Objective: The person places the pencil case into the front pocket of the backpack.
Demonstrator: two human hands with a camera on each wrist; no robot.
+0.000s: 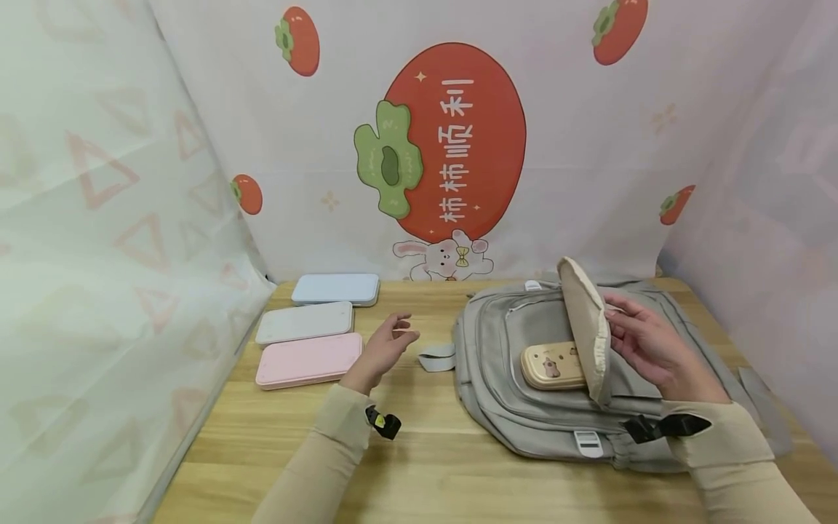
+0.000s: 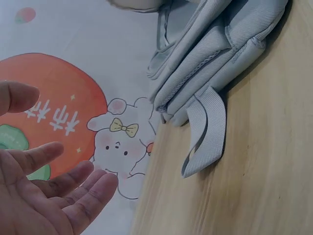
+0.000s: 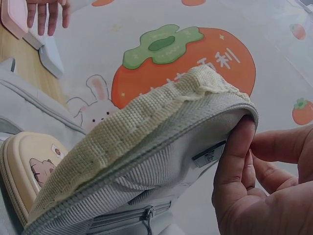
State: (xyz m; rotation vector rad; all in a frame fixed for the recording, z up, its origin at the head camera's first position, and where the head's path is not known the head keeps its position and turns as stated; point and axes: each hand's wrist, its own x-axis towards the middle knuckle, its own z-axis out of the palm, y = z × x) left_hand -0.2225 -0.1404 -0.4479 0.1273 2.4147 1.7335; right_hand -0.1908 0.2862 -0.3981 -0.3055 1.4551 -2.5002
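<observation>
A grey backpack point(image 1: 481, 371) lies flat on the table to the right. My right hand point(image 1: 648, 346) pinches the edge of its raised front pocket flap point(image 1: 585, 327), with thumb and fingers on the rim in the right wrist view. The flap's zipper and a small label point(image 3: 209, 154) show there. A cream pencil case point(image 1: 553, 365) with a cartoon animal print lies at the pocket opening, partly hidden behind the flap. Left of the bag, my left hand point(image 1: 385, 348) hovers over the table, holding nothing, its fingers loosely bent and apart in the left wrist view.
Pink point(image 1: 309, 359), white point(image 1: 306, 324) and blue point(image 1: 336, 289) flat cases lie at the table's left back. A grey strap loop point(image 1: 437, 356) sticks out from the bag toward my left hand. A printed cloth point(image 1: 314, 145) hangs behind the table.
</observation>
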